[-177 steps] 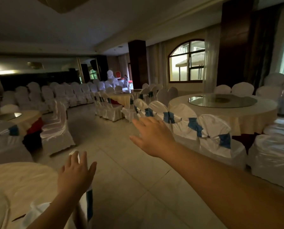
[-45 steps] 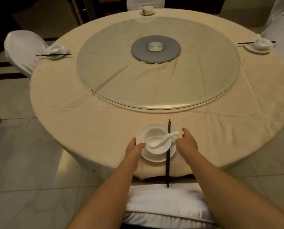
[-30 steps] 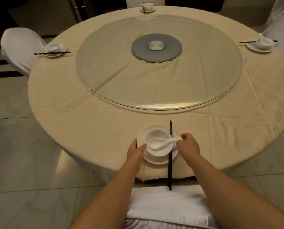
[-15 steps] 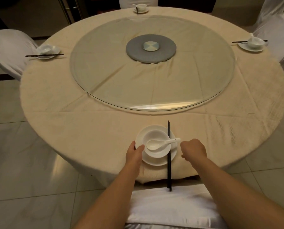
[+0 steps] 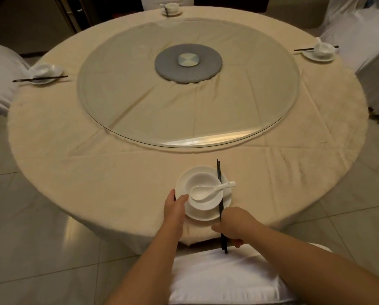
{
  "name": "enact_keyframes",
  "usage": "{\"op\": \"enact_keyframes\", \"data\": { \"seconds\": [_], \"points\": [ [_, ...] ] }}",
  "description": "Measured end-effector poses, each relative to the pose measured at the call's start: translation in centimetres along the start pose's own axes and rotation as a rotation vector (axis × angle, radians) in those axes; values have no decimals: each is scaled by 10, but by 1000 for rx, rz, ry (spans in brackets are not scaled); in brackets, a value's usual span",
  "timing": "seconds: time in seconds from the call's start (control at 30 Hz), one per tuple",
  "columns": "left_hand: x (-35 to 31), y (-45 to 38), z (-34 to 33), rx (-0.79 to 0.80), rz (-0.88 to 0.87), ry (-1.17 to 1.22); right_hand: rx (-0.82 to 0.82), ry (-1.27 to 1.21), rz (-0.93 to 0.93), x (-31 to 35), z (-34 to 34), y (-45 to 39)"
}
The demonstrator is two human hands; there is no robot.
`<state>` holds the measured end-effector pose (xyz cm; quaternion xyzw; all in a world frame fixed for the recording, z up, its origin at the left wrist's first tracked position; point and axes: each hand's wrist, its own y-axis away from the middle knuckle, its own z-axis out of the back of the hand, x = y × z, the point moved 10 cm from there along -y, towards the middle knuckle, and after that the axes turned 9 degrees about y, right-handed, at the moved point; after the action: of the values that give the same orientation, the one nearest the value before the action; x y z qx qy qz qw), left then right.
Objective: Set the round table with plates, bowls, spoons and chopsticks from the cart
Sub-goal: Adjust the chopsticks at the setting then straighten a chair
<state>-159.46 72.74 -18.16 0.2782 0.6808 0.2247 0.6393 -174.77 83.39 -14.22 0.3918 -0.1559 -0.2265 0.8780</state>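
Note:
At the near edge of the round table (image 5: 118, 172) sits a white plate (image 5: 206, 213) with a white bowl (image 5: 203, 202) on it and a white spoon (image 5: 212, 189) lying in the bowl. Black chopsticks (image 5: 220, 188) lie across the plate's right side and overhang the table edge. My left hand (image 5: 175, 205) holds the left rim of the plate and bowl. My right hand (image 5: 232, 225) grips the chopsticks near their lower end.
Three other place settings stand at the left (image 5: 44, 72), the far side (image 5: 171, 8) and the right (image 5: 318, 52). A glass turntable (image 5: 140, 102) fills the table's middle. White-covered chairs stand around, one (image 5: 217, 280) right below my arms.
My right hand has left the spoon handle, moved down toward me and taken hold of the chopsticks. The left hand stays on the plate's rim.

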Motion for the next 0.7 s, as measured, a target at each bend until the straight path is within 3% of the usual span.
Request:
{"op": "enact_keyframes", "data": {
  "seconds": [0.13, 0.7],
  "points": [
    [-1, 1, 0, -6, 5, 12, -97, 57, 11, -1, 7, -9],
    [-2, 10, -1, -11, 45, -1, -157, -26, -31, -10, 10, -12]
  ]
}}
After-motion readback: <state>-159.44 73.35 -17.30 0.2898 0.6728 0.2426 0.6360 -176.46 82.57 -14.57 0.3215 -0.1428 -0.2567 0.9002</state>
